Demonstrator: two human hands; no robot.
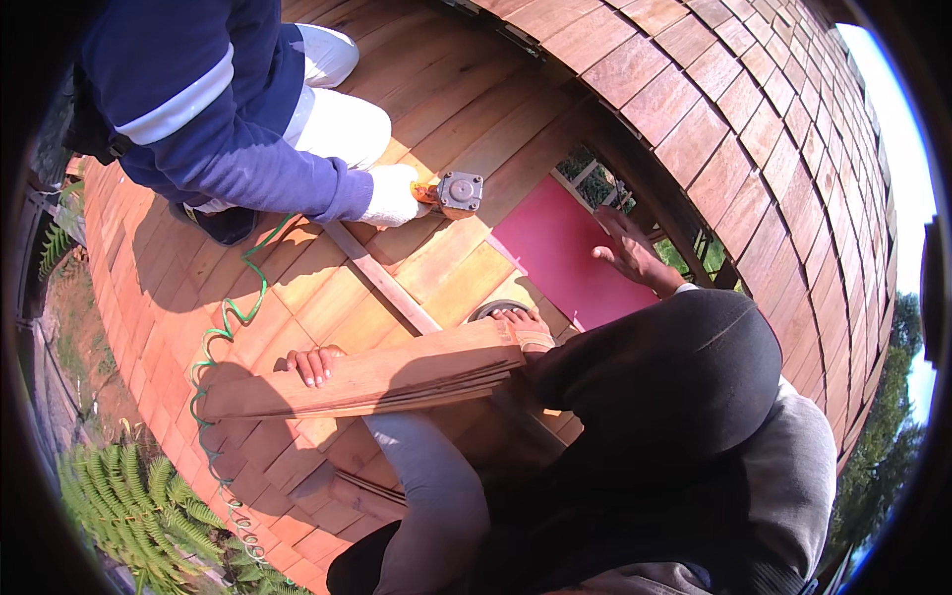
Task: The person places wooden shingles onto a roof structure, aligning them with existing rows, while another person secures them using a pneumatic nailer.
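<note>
A long stack of thin wooden shingles (397, 369) lies across my left forearm, tilted slightly, its right end by my foot. My left hand (313, 366) comes up from under the stack, fingers curled over its far edge. My right hand (635, 256) reaches beyond my bent knee, fingers spread and nothing in them, over the right edge of a pink sheet (560, 243). Left of the sheet, a co-worker's white-gloved hand (394, 195) grips a nail gun (460, 194), its grey square head upward, over the shingled surface.
My black-clad knee (684, 347) hides much of the lower right. A narrow wooden batten (382, 278) crosses the laid shingles. A green coiled hose (230, 307) trails down the left. Shingled roofing (734, 109) rises at right, above a gap with beams. Ferns (129, 506) grow below.
</note>
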